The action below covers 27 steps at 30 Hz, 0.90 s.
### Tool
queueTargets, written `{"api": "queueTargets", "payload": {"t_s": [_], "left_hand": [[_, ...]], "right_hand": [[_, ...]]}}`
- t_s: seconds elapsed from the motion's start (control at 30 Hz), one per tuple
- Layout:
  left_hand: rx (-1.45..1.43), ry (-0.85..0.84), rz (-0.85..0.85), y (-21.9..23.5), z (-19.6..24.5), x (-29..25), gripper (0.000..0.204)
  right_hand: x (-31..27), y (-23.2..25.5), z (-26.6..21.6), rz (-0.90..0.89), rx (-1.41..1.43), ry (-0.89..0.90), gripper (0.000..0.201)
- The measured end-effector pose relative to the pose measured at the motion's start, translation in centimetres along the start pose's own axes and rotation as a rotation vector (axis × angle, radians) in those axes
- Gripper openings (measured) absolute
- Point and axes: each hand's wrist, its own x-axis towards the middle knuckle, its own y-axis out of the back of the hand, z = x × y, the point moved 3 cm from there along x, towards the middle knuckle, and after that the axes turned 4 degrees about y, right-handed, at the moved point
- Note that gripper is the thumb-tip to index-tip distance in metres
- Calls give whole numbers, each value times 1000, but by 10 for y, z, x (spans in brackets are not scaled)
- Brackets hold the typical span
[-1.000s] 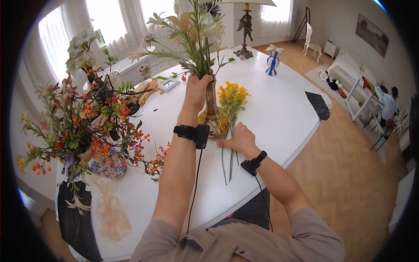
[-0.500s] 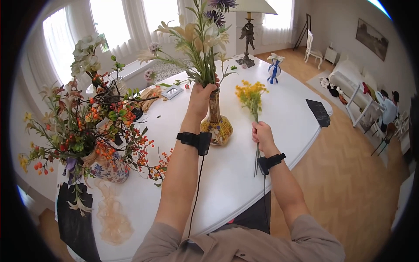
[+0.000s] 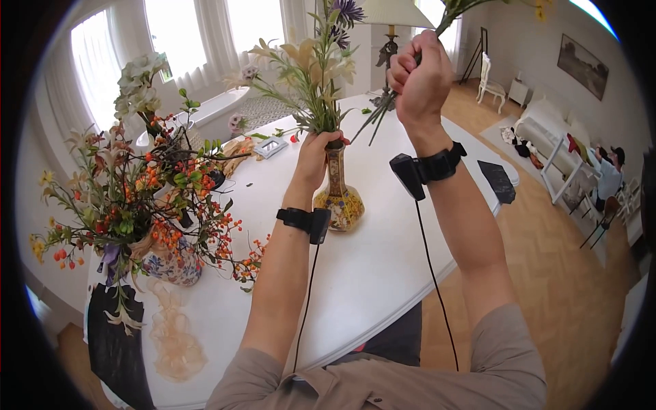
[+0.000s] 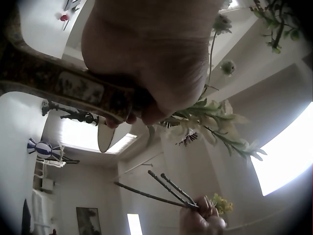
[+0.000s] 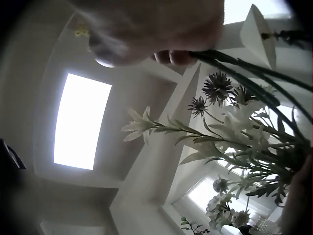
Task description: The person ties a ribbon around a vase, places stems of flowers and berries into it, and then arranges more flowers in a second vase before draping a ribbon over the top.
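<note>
A tall-necked patterned vase (image 3: 342,208) stands on the white table, with cream lilies (image 3: 301,58) and purple spiky flowers (image 3: 350,10) rising out of it. My left hand (image 3: 313,164) grips the vase at the top of its neck, fingers round the rim and the stem bases. High to the right of the vase, my right hand (image 3: 425,85) holds a bunch of yellow flowers (image 4: 222,203) by its green stems. The stem ends (image 3: 374,124) point down and left towards the vase's flowers. Most of the yellow blooms lie outside the head view's top edge.
On the left stands a floral vase (image 3: 171,263) crowded with orange berries (image 3: 205,191) and flowers. Behind are a lamp (image 3: 389,51) and a small white frame (image 3: 270,147). A black sheet (image 3: 497,181) lies at the table's right edge. A person (image 3: 607,174) sits farther off.
My right hand has taken the yellow flowers from beside the vase and lifted them high, tilting their stem ends left. My left hand stays at the vase's neck.
</note>
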Motion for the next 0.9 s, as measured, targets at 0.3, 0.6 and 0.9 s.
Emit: {"api": "queueTargets", "payload": {"t_s": [0.3, 0.6, 0.9], "left_hand": [[-63, 5, 27, 7, -9, 2, 17], [-43, 13, 10, 1, -6, 0, 17], [5, 46, 16, 2, -4, -1, 21]], "right_hand": [[12, -16, 64, -7, 201, -297, 36], [37, 23, 91, 29, 209, -389, 42], [40, 33, 93, 28, 209, -399, 42]]}}
